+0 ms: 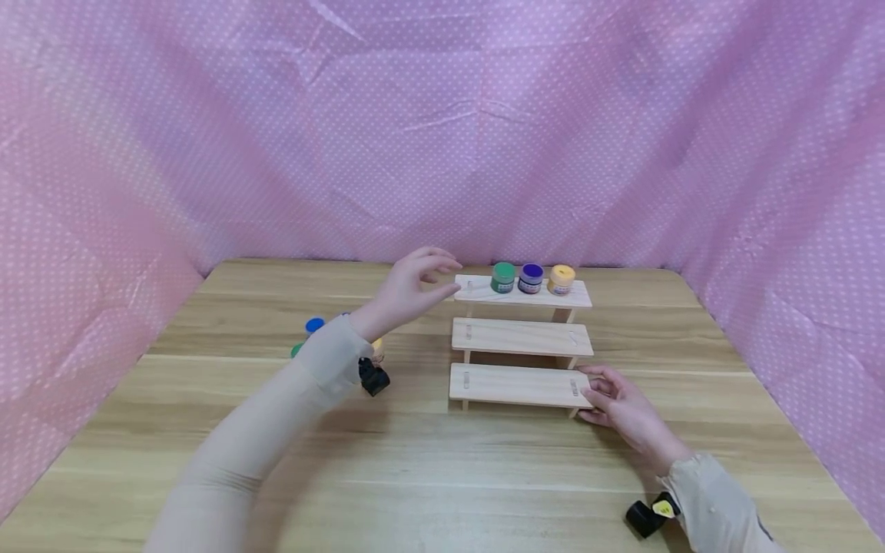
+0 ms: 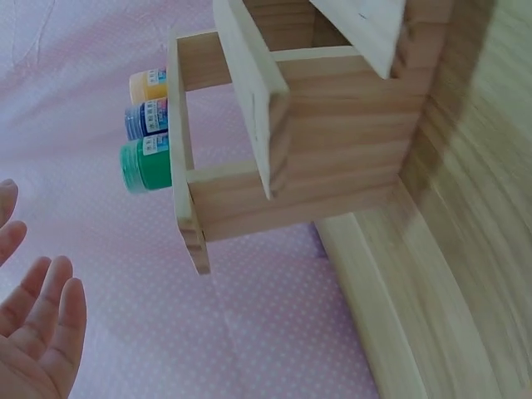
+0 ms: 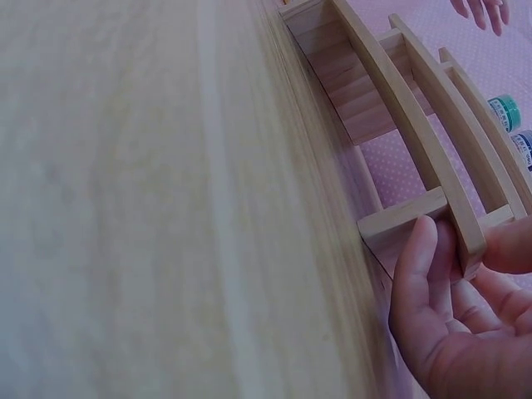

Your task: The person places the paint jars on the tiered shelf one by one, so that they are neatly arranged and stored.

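A three-tier wooden shelf stand [image 1: 520,338] stands on the table. On its top tier, a green paint jar [image 1: 503,278], a purple-blue paint jar [image 1: 531,279] and a yellow paint jar [image 1: 561,280] sit in a row. My left hand [image 1: 408,288] hovers at the left end of the top tier, fingers loosely bent, holding nothing; in the left wrist view, its fingers are apart from the jars. My right hand [image 1: 622,407] pinches the right end of the lowest tier, thumb above and fingers underneath, as the right wrist view shows.
Left of the stand, more jars, among them a blue one [image 1: 314,325] and a green one [image 1: 296,350], are partly hidden behind the left forearm. Pink dotted cloth [image 1: 442,153] hangs behind and at both sides of the wooden table [image 1: 429,476].
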The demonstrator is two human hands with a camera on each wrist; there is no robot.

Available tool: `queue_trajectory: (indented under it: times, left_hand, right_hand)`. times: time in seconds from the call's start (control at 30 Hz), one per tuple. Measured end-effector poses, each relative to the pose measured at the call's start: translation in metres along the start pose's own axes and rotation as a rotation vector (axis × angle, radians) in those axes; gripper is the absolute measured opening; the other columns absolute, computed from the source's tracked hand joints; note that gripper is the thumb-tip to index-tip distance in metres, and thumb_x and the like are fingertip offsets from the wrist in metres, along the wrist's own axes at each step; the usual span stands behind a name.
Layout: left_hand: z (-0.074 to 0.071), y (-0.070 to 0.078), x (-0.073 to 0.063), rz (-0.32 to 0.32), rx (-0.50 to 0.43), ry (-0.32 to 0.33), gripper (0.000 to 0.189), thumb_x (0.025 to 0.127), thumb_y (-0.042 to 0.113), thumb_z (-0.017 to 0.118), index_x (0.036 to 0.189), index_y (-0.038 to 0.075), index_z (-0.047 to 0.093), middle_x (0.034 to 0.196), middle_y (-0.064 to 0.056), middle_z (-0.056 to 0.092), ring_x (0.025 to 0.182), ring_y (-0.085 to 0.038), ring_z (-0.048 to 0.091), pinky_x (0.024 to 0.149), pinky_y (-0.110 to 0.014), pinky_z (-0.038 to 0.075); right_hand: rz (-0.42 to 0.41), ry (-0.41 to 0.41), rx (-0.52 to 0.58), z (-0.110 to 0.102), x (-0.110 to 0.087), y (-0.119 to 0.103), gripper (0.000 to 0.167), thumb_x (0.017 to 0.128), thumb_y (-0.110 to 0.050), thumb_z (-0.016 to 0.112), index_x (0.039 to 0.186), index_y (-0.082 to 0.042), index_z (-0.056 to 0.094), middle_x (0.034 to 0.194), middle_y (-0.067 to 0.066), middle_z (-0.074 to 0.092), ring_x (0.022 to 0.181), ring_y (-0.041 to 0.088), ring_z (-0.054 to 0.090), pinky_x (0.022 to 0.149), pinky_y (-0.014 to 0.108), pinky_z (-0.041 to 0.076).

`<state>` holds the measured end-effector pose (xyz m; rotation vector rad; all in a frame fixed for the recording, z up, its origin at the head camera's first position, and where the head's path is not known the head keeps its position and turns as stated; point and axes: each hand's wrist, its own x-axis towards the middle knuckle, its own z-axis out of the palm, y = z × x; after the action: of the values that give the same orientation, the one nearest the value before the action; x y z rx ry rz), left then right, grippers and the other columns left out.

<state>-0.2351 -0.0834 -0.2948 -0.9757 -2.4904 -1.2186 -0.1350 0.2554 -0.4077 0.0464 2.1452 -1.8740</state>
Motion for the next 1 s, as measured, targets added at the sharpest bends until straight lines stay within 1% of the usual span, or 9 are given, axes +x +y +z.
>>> queue_trajectory:
  times: [0.1,0.27,0.43,0.57,0.77,1.0]
  left_hand:
    - [-0.004,-0.002,-0.010,0.007,0.029,-0.010,0.027,0.088,0.013,0.068,0.113,0.003,0.065,0.121,-0.011,0.058,0.108,-0.024,0.057,0.088,-0.033,0.053]
    - [-0.009,-0.002,-0.025,0.023,0.046,-0.017,0.028,0.086,0.011,0.069,0.113,0.001,0.064,0.120,-0.012,0.058,0.110,-0.024,0.056,0.089,-0.034,0.053]
    - [-0.015,-0.004,-0.039,0.012,0.069,-0.021,0.029,0.085,0.010,0.070,0.112,0.002,0.065,0.120,-0.012,0.059,0.110,-0.024,0.056,0.088,-0.035,0.053]
    - [-0.020,-0.009,-0.053,0.008,0.103,-0.027,0.030,0.085,0.010,0.071,0.113,0.003,0.065,0.120,-0.012,0.059,0.108,-0.025,0.057,0.087,-0.036,0.054]
    - [-0.025,-0.017,-0.070,0.016,0.152,-0.040,0.030,0.084,0.010,0.071,0.112,0.002,0.065,0.120,-0.012,0.059,0.107,-0.025,0.058,0.085,-0.036,0.054]
    - [-0.025,-0.025,-0.092,-0.052,0.157,-0.073,0.032,0.084,0.013,0.072,0.115,0.007,0.065,0.121,-0.007,0.059,0.105,-0.022,0.060,0.087,-0.039,0.054]
  right_hand:
    - [-0.001,-0.001,-0.007,0.000,0.001,0.000,0.041,0.096,-0.002,0.047,0.135,0.005,0.033,0.099,0.000,0.056,0.088,0.009,0.061,0.080,0.028,0.057]
    - [-0.007,-0.006,-0.014,0.000,0.001,0.000,0.043,0.096,-0.001,0.046,0.135,0.007,0.031,0.099,0.000,0.056,0.088,0.008,0.061,0.080,0.029,0.057]
    - [-0.007,-0.005,-0.008,0.000,0.001,-0.001,0.043,0.095,0.000,0.046,0.135,0.007,0.031,0.098,0.000,0.056,0.087,0.009,0.061,0.080,0.029,0.057]
    - [-0.002,-0.003,-0.014,0.001,0.001,-0.001,0.045,0.095,0.000,0.046,0.136,0.008,0.030,0.098,0.000,0.056,0.087,0.009,0.061,0.080,0.029,0.057]
    - [0.002,0.005,-0.006,0.001,-0.001,0.000,0.040,0.095,0.001,0.046,0.133,0.006,0.034,0.097,0.001,0.055,0.087,0.010,0.060,0.079,0.028,0.057]
    - [-0.012,0.006,-0.008,-0.001,0.000,0.000,0.041,0.095,0.001,0.046,0.133,0.007,0.033,0.096,0.000,0.056,0.086,0.010,0.061,0.078,0.028,0.057]
